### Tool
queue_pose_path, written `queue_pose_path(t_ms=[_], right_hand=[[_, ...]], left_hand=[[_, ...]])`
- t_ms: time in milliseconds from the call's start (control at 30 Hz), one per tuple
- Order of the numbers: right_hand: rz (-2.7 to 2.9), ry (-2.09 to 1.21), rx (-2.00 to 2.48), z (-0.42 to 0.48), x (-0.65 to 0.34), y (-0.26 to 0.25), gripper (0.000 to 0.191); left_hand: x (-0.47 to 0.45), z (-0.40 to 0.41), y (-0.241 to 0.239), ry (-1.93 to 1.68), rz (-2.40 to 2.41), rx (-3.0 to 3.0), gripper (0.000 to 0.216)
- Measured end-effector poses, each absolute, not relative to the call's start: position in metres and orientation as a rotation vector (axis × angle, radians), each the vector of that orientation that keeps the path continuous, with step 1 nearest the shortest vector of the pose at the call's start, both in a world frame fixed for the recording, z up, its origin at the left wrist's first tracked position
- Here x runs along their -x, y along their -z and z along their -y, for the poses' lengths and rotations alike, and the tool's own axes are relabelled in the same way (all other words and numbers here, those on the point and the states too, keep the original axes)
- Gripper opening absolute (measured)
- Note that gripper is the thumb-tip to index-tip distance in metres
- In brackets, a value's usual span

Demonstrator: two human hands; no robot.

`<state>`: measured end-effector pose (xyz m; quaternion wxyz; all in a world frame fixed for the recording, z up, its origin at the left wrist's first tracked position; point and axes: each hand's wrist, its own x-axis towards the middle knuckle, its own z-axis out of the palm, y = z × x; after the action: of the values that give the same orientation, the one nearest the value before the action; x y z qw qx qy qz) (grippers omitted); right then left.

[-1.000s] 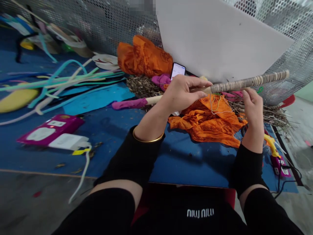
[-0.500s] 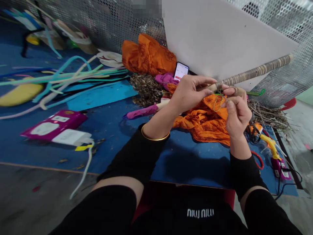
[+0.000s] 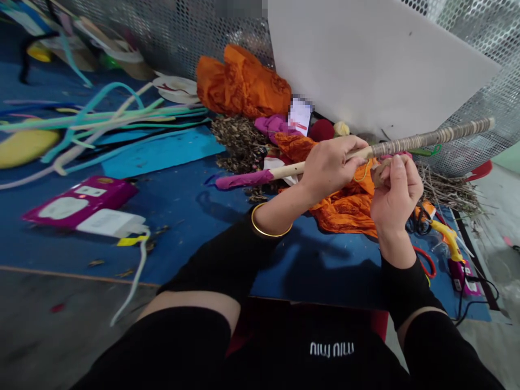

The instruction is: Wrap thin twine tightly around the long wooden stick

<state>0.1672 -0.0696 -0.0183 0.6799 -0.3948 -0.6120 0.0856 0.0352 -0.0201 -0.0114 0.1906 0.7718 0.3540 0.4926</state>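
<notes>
My left hand (image 3: 331, 165) is closed round a long wooden stick (image 3: 426, 138). The stick's right half is wound with pale twine and its left end wears a magenta wrap (image 3: 239, 179). My right hand (image 3: 396, 192) is closed just under the stick, pinching a small tan piece against the twine, with a thin green-yellow thread (image 3: 361, 174) looping beside it. Both hands hover above crumpled orange cloth (image 3: 345, 208) on the blue mat (image 3: 182, 211).
A white board (image 3: 365, 59) leans on perforated metal mesh. A second orange cloth (image 3: 241, 84), a phone (image 3: 299, 115), dry twigs (image 3: 447, 189), foam strips (image 3: 101, 124), a magenta pack (image 3: 77, 200) and a yellow glue gun (image 3: 447, 238) with cables lie around.
The stick dipped lower and more level after tilting up. My right hand rose from below the stick and closed on the twine near my left hand.
</notes>
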Motion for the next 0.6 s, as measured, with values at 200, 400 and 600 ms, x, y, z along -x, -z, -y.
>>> queue_pose_path(t_ms=[200,400,600], right_hand=[[1.309,-0.262,0.864,0.08,-0.157,0.016,0.044],[1.347,-0.318,0.874,0.082,-0.155,0.012,0.04],[1.53,-0.113,0.797,0.084,-0.184,-0.01,0.03]], left_hand=[[-0.038,0.018,0.016,-1.371,-1.008,-2.198,0.028],[-0.035,0.013,0.017,-1.305,-1.078,-2.258,0.026],[-0.028,0.011,0.009,-1.21,-1.116,-2.309,0.026]])
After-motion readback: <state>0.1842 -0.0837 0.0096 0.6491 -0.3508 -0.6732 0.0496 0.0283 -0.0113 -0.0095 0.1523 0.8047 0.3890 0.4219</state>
